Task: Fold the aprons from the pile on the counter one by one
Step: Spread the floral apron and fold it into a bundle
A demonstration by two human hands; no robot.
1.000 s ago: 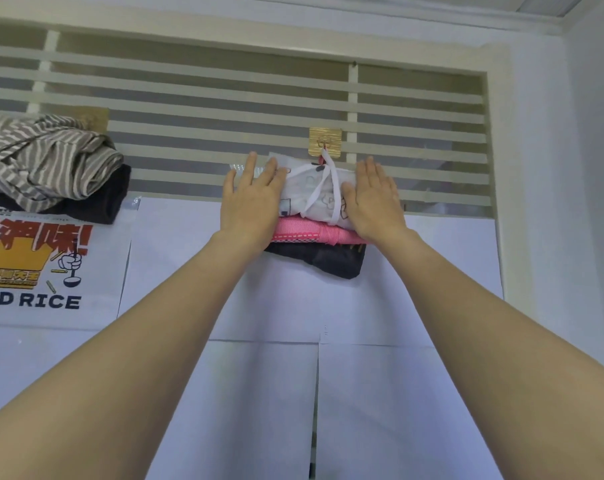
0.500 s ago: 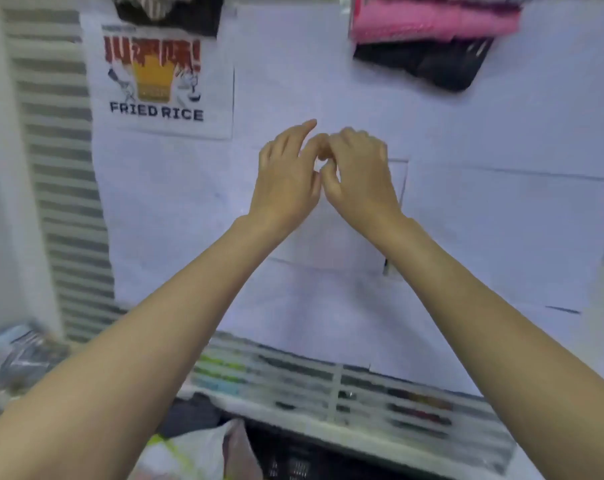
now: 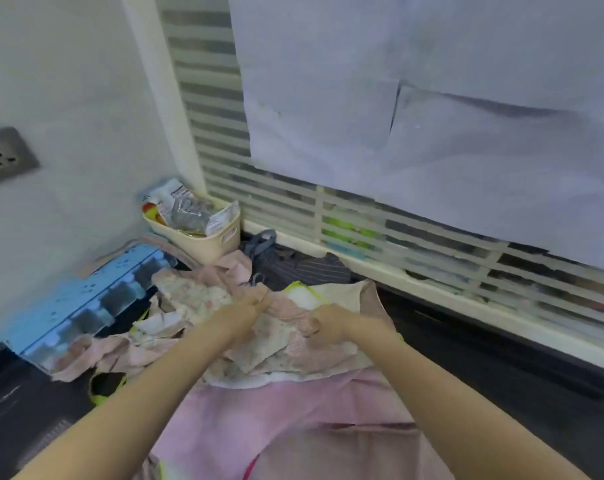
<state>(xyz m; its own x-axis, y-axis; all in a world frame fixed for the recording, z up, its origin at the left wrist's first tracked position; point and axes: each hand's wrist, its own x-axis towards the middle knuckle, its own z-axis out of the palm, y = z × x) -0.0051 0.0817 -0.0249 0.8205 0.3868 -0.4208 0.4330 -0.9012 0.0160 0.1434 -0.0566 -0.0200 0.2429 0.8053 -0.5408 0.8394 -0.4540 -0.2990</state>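
Pile of aprons [image 3: 224, 327] heaped crumpled on dark surface [image 3: 501, 368], pale pink floral cloth uppermost, left hand [image 3: 248, 306] and right hand [image 3: 331, 322] both clamped on pink dotted apron [image 3: 290, 311], cream basket [image 3: 203, 237] behind.

Both hands [image 3: 245, 311] have dropped from the wall into the apron pile [image 3: 293, 327]

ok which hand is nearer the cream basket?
Left. The left hand grips pile fabric just below the cream basket; the right hand sits farther right on the pile.
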